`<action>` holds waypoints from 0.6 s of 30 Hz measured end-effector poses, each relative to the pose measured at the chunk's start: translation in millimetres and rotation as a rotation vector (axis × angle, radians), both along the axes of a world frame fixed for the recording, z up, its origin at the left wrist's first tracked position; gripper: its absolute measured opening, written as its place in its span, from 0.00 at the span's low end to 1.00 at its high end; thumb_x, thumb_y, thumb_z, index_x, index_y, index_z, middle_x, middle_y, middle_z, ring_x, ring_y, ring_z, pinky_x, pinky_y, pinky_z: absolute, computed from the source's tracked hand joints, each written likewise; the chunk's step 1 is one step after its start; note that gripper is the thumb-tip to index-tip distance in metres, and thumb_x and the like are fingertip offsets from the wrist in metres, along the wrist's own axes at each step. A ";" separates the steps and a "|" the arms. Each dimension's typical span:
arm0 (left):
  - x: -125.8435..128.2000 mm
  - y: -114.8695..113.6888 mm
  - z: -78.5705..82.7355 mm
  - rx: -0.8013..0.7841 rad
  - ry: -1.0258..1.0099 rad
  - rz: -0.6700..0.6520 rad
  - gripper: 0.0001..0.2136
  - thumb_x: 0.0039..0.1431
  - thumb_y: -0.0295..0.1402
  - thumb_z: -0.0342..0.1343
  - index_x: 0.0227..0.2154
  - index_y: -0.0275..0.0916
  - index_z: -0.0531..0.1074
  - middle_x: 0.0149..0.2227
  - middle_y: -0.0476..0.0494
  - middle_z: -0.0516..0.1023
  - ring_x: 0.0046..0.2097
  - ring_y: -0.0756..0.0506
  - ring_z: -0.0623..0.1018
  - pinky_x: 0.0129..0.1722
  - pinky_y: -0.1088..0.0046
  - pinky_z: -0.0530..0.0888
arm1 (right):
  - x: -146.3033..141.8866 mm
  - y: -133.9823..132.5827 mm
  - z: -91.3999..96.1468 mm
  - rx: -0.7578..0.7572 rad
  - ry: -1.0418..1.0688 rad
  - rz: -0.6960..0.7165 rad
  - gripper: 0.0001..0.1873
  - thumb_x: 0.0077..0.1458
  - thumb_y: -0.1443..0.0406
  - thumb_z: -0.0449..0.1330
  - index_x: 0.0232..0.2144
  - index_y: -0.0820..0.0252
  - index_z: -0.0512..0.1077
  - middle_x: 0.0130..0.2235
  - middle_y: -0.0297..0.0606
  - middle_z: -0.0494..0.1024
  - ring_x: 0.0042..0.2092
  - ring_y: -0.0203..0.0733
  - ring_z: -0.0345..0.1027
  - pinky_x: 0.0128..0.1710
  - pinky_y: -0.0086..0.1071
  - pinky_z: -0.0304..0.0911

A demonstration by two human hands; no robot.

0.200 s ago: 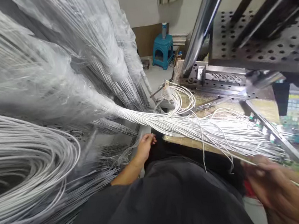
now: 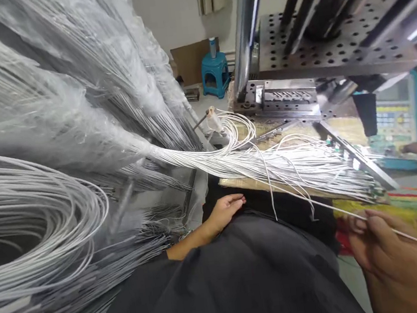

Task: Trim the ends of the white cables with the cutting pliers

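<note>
My right hand [image 2: 390,249] is closed around a single white cable [image 2: 317,202] at the lower right. The cable runs left toward a thick bundle of white cables [image 2: 239,163] and passes out beyond my hand on the right. My left hand [image 2: 226,210] hovers over my dark clothing, just below the bundle and apart from it. Its fingers are stretched out with nothing visible in them. The bundle lies across a wooden bench edge [image 2: 249,183], with the cable ends gathered beside a metal bar [image 2: 363,159].
A machine with a perforated metal plate [image 2: 276,63] stands above the bench. Plastic-wrapped cable bundles [image 2: 75,106] and a large cable coil [image 2: 68,217] crowd the left. A blue stool [image 2: 214,73] is at the back, and a yellow surface [image 2: 406,207] lies beyond my right hand.
My left hand has moved right over my lap and its curled fingers have straightened. My right hand still grips the cable. The view has turned to the right.
</note>
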State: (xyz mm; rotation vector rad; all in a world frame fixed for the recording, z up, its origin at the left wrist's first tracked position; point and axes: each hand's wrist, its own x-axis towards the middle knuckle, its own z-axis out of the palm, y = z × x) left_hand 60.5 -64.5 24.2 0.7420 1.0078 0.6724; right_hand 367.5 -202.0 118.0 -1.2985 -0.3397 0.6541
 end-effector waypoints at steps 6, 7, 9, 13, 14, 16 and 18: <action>66.7 -5.6 20.6 -0.044 -0.112 -0.215 0.30 0.45 0.46 0.80 0.49 0.36 0.83 0.57 0.30 0.83 0.62 0.35 0.80 0.69 0.50 0.67 | 17.3 -24.6 -51.4 0.024 0.045 -0.138 0.17 0.36 0.59 0.81 0.28 0.58 0.81 0.28 0.33 0.79 0.32 0.37 0.73 0.33 0.34 0.73; 76.2 -6.7 24.0 -0.067 -0.133 -0.228 0.30 0.45 0.47 0.80 0.48 0.36 0.83 0.56 0.31 0.83 0.62 0.35 0.80 0.69 0.50 0.67 | 19.7 -28.0 -60.6 0.019 0.046 -0.153 0.17 0.37 0.59 0.80 0.28 0.59 0.81 0.30 0.34 0.80 0.33 0.37 0.75 0.34 0.34 0.74; 92.8 -10.2 29.5 -0.102 -0.170 -0.219 0.29 0.44 0.47 0.81 0.45 0.35 0.83 0.53 0.32 0.84 0.59 0.36 0.81 0.68 0.51 0.67 | 22.6 -34.0 -78.5 -0.002 0.040 -0.174 0.15 0.40 0.59 0.79 0.28 0.58 0.80 0.35 0.35 0.83 0.37 0.37 0.76 0.36 0.32 0.75; 117.5 -19.2 34.3 -0.107 -0.181 -0.174 0.22 0.48 0.42 0.80 0.39 0.33 0.81 0.46 0.35 0.86 0.53 0.39 0.84 0.63 0.56 0.71 | 26.0 -39.6 -107.9 -0.061 0.046 -0.117 0.17 0.44 0.56 0.76 0.35 0.59 0.83 0.42 0.40 0.86 0.43 0.41 0.80 0.39 0.32 0.76; 122.4 -21.5 34.6 -0.109 -0.179 -0.177 0.20 0.51 0.41 0.79 0.39 0.33 0.80 0.47 0.35 0.86 0.53 0.40 0.84 0.62 0.58 0.72 | 27.5 -39.3 -113.2 -0.073 0.047 -0.106 0.18 0.46 0.56 0.75 0.38 0.58 0.83 0.43 0.40 0.86 0.45 0.42 0.80 0.40 0.32 0.76; 131.6 -25.9 34.5 -0.105 -0.185 -0.197 0.16 0.58 0.39 0.75 0.41 0.33 0.80 0.50 0.33 0.85 0.52 0.41 0.85 0.59 0.59 0.75 | 31.2 -37.2 -121.7 -0.088 0.047 -0.092 0.20 0.49 0.54 0.73 0.42 0.56 0.81 0.45 0.40 0.86 0.47 0.43 0.81 0.42 0.33 0.77; 139.9 -29.6 33.0 -0.071 -0.181 -0.199 0.14 0.63 0.38 0.71 0.43 0.32 0.81 0.52 0.32 0.84 0.50 0.41 0.86 0.55 0.61 0.77 | 34.8 -33.4 -128.4 -0.102 0.047 -0.060 0.19 0.53 0.50 0.69 0.42 0.54 0.79 0.45 0.39 0.86 0.49 0.44 0.82 0.43 0.36 0.77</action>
